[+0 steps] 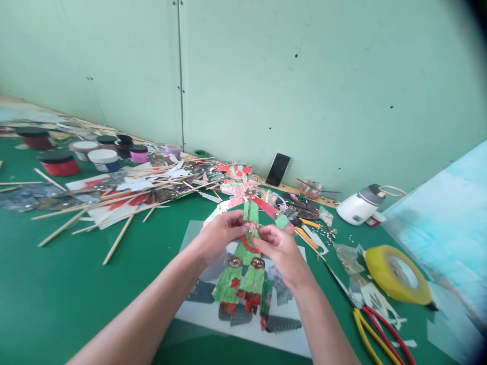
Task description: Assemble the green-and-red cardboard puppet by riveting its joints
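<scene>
Both my hands hold a jointed paper puppet [243, 276] painted green and red, lifted a little above a white sheet [281, 334] on the green table [57, 289]. My left hand [220, 234] pinches the puppet's middle from the left. My right hand [279, 251] pinches the same spot from the right. The puppet's two legs hang down toward me, and its upper body and arms [251, 208] point away, toward the wall.
Several wooden sticks [114, 203] and paint jars [102, 158] lie at the left. A phone [278, 169] leans on the wall. Pliers [306, 230], a white bottle [359, 205], a yellow tape roll [397, 274] and red-and-yellow cutters [376, 334] sit at the right.
</scene>
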The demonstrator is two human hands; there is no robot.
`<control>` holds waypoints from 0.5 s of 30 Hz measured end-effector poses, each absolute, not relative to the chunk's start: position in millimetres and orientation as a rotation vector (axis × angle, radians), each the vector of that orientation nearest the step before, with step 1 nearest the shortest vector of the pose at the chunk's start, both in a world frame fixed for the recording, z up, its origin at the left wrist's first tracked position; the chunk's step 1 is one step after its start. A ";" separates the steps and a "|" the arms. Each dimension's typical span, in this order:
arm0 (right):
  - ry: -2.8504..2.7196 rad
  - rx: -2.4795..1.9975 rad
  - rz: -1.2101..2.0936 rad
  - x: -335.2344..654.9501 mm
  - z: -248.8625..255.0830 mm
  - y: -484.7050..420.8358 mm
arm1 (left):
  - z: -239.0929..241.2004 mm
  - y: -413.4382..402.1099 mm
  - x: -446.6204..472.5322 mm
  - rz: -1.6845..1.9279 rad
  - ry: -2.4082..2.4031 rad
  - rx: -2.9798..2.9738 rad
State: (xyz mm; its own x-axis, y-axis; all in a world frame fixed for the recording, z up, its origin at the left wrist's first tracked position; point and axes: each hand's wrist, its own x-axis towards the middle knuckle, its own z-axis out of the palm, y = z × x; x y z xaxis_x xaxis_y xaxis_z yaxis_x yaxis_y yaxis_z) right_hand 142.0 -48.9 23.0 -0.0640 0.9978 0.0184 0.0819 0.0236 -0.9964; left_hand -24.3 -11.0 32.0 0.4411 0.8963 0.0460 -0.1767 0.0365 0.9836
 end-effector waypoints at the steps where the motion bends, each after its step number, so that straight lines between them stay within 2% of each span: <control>1: -1.352 -1.239 1.179 142.0 22.0 -49.2 | 32.7 -11.2 -24.3 0.954 0.767 1.295; 5: -1.381 -1.282 1.101 142.9 16.3 -47.3 | 33.0 -11.5 -23.1 0.945 0.869 1.443; 15: -1.382 -1.307 1.154 145.1 13.2 -42.5 | 24.4 -7.2 -23.5 0.931 0.874 1.545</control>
State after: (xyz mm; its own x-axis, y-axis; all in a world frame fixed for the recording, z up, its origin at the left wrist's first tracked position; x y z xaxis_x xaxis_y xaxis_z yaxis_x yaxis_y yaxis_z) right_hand 145.1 -42.5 13.2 -0.0533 0.9986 0.0027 0.1752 0.0120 -0.9845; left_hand -23.5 -7.2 24.4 0.4237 0.8988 0.1124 0.0557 -0.1497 0.9872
